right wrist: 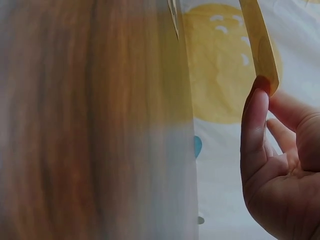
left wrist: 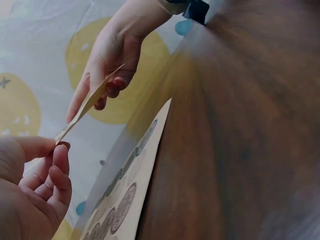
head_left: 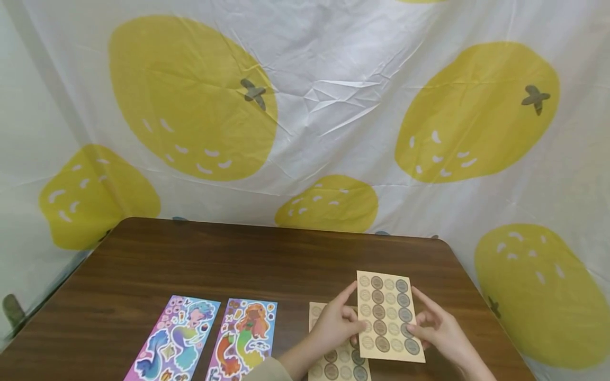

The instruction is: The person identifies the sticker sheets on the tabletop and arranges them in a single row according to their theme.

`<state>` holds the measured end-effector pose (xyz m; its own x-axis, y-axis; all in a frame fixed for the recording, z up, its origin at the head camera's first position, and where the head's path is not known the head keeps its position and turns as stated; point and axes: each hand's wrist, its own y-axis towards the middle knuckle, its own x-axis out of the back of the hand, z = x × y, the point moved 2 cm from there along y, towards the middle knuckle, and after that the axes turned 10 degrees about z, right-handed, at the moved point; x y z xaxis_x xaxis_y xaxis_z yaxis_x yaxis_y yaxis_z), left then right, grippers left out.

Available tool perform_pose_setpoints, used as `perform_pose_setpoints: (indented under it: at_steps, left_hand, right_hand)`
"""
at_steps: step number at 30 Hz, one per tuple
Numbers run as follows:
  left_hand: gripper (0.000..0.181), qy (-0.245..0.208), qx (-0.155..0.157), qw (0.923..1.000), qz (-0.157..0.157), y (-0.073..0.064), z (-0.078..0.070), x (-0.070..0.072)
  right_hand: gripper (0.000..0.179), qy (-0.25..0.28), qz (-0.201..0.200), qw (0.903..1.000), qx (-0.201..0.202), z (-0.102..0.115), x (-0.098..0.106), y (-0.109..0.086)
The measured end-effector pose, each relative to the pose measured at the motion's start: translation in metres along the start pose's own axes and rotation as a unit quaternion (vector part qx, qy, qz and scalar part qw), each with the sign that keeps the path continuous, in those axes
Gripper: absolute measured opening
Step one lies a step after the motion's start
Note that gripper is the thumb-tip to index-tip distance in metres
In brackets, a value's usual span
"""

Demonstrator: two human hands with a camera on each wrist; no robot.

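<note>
Both hands hold up a cream sticker sheet (head_left: 389, 312) printed with rows of round seals, raised above the table. My left hand (head_left: 335, 324) pinches its left edge between thumb and fingers; the left wrist view shows the sheet (left wrist: 90, 102) nearly edge-on. On the opposite edge, my right hand (head_left: 440, 330) pinches with its thumb in front. In the right wrist view, the sheet's edge (right wrist: 261, 45) sits between thumb and fingertips. Beneath lies another cream sheet of round seals (head_left: 315, 312), partly hidden by the left hand and the raised sheet.
Two colourful mermaid sticker sheets lie to the left, a blue-haired one (head_left: 183, 338) and an orange-haired one (head_left: 248, 333). The dark wooden table (head_left: 229, 254) ends at a white cloth with yellow lemons (head_left: 333, 100) hanging behind it.
</note>
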<state>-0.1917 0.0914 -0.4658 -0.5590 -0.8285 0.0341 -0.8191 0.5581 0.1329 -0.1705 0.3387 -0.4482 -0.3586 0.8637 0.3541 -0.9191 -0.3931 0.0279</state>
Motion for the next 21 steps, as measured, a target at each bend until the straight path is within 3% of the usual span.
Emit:
perform_pose_setpoints:
  at_steps: [12, 21]
  left_hand:
    - [0.087, -0.010, -0.004, 0.9999, 0.000, -0.003, 0.003, -0.015]
    - [0.087, 0.020, 0.014, 0.9997, -0.009, -0.005, 0.005, -0.025]
  right_hand:
    - [0.087, -0.006, 0.018, 0.9997, -0.014, -0.004, 0.005, -0.012]
    - [0.086, -0.043, 0.030, 0.9985, -0.017, -0.009, 0.011, -0.021]
